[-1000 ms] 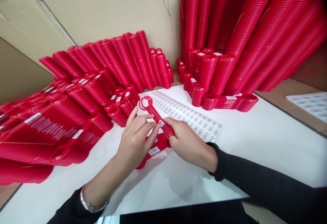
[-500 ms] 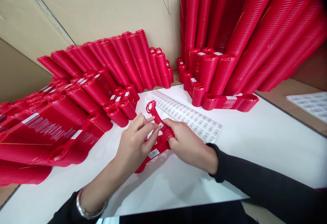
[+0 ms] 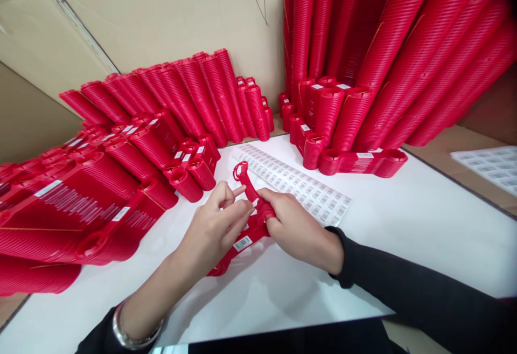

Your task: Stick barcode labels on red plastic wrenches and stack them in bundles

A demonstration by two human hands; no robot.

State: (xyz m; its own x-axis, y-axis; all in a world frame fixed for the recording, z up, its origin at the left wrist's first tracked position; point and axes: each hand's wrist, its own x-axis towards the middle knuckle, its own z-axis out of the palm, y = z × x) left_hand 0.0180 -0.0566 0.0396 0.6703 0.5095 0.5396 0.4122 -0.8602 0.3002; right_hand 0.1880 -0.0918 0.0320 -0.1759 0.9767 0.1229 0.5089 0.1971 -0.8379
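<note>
Both my hands meet over a small bundle of flat red plastic hangers (image 3: 242,238) lying on the white table (image 3: 404,224). My right hand (image 3: 297,227) grips the bundle's middle, thumb on top. My left hand (image 3: 216,227) pinches the top red hanger (image 3: 244,177), whose ring end points up and away from me. A white barcode sticker (image 3: 242,243) shows on a lower hanger just under my left hand. A sheet of barcode stickers (image 3: 301,189) lies flat just beyond my hands.
Long stacks of red hangers (image 3: 81,203) fill the table's left side. More stacks (image 3: 210,95) lean on the cardboard wall behind, and tall ones (image 3: 388,57) rise at the right. A short labelled stack (image 3: 363,161) lies at the right; another sticker sheet (image 3: 488,162) sits far right.
The top hanger has turned from flat to nearly edge-on, its ring now narrower. My left hand's fingers have curled in and pinch it; the bundle's lower end has slid slightly left.
</note>
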